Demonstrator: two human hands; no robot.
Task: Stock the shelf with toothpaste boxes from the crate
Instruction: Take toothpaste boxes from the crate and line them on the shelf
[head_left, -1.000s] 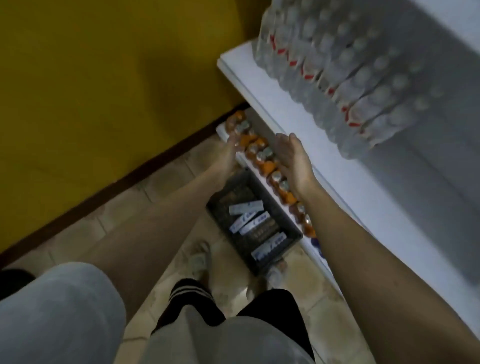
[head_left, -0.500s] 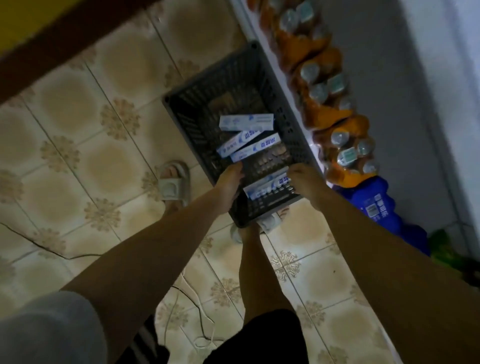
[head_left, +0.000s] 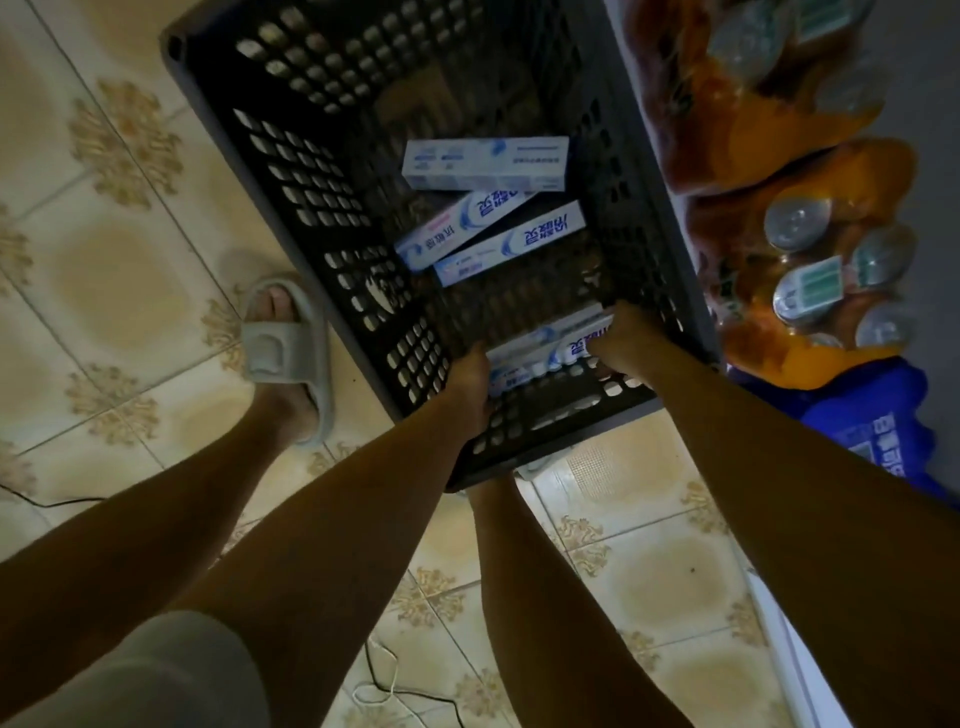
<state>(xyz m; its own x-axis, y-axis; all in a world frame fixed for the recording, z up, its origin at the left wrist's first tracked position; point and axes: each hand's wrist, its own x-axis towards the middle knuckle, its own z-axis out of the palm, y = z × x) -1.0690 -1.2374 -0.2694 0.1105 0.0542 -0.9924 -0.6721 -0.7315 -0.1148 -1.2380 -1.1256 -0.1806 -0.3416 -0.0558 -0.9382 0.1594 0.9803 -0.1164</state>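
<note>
Down on the tiled floor (head_left: 119, 291) sits the dark crate (head_left: 291, 171), pushed up beside packs of orange drink bottles (head_left: 795, 270), so this looks like the pick-up step of stocking. Three toothpaste boxes (head_left: 485, 163) lie loose in the middle of the crate, and one more box (head_left: 545, 348) is against the near wall. Both hands are on that one: left hand (head_left: 470, 379) closed on its left end, right hand (head_left: 626, 343) wrapped over its right end, fingers mostly hidden though. Next I'd guess it needs a straight lift clear of the crate wall, then a carry up to the shelf, which isn't in view.
</note>
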